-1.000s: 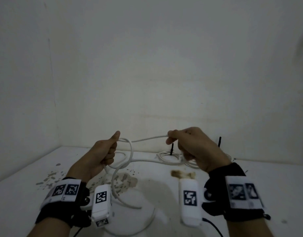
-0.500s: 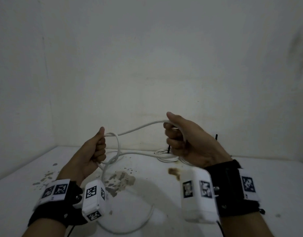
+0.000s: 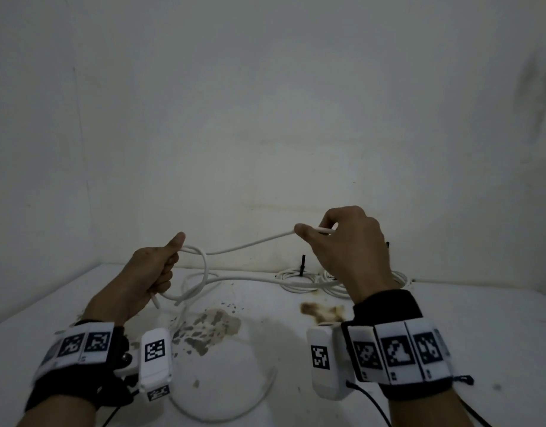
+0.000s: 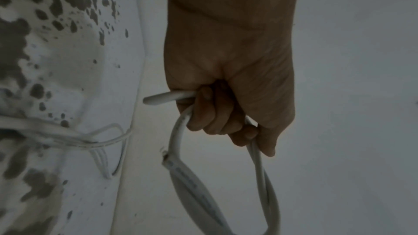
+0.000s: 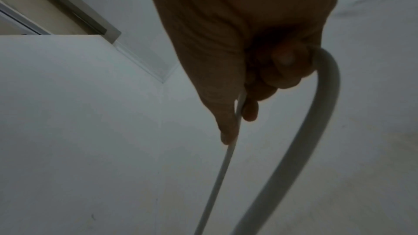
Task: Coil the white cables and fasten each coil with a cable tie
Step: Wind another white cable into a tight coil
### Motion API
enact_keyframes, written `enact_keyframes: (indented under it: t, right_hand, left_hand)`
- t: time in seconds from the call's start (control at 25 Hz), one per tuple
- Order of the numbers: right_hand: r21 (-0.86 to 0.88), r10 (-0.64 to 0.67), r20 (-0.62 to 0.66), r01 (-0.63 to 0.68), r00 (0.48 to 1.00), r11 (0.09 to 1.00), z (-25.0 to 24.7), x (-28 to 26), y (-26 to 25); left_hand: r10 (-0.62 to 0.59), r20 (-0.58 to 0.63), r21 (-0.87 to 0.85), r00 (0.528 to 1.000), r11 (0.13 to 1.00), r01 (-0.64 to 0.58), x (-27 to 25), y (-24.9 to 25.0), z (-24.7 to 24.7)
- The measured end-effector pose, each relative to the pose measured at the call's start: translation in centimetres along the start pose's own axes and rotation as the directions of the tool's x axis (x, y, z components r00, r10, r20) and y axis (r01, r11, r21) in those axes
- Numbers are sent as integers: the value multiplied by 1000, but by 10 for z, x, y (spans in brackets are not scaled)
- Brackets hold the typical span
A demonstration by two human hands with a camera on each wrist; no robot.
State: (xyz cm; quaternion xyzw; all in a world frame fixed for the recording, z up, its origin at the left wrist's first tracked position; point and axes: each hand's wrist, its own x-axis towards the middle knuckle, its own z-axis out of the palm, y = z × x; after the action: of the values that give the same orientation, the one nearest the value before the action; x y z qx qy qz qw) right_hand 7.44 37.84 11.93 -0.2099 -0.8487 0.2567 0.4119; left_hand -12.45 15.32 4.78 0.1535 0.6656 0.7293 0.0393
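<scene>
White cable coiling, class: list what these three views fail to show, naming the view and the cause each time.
- Head view: the far coils lie partly behind the right hand, so their count is unclear.
- Head view: the cable ties are too small to show how they are fastened.
- Left wrist view: the loop held by the left hand is cut off by the bottom edge.
- Right wrist view: the white cable is dark and blurred.

I count two hands: my left hand (image 3: 148,272) and my right hand (image 3: 348,241). Between them runs one loose white cable (image 3: 250,241), with one cut end (image 4: 149,99) poking out of the left fist. At the back of the table I see two finished coils (image 3: 299,280), side by side, and two black cable ties (image 3: 302,264) standing up. I make out two stains: one grey (image 3: 210,331), one brown (image 3: 321,311).
</scene>
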Motion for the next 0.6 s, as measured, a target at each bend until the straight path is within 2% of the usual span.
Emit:
enact_keyframes:
  t: [0.08,0.12,0.2,0.24,0.28,0.32,0.36,0.4,0.44,0.48,0.52,0.6]
  right_hand:
    - [12,-1,20,1,1000,1000,4,0,2]
    - [59,-5,76,1,997,998,4,1,3]
    - [336,-26,292,-77,956,939,1,0,1]
    - [524,-57,416,-188,907,830,0,-1,-2]
    - [663,-100,514,-320,852,677,-4,-2,-6]
    - [717,-132,568,-410,812,563,-8,-4,-10]
    - [726,-146,582,-431,800,536,-12,-5,-13]
    - [704,-132,554,-378,822,602,-16,-5,-14]
    - [629,-121,485,-250,866,736,-19,-5,-13]
    - [489,-139,400,-83,906,869,-21,-5,-11]
    - [331,-176,346,56,922,942,-22,-6,-11]
    - [191,-228,374,166,899,967,-16,-9,-12]
  left_hand:
    - [86,-64,59,994,995,-83,-1,-6,1]
    - [152,-117,121,981,983,-138,-1,-10,1]
    - [240,-247,225,939,956,-185,1,-16,-2]
    - [240,-285,227,928,957,-178,3,-17,-4]
    - [222,-303,206,927,965,-164,4,-18,-4]
    - [199,-301,184,933,972,-148,5,-19,-4]
    - [184,-289,180,940,974,-136,6,-19,-4]
    - [176,-275,194,945,973,-124,7,-21,-5]
    - [176,-260,221,950,968,-119,7,-22,-6]
    - [177,-252,241,951,964,-115,7,-23,-7]
    - [170,-253,242,952,964,-108,7,-23,-8]
    - [122,-275,198,953,978,-68,8,-21,-5]
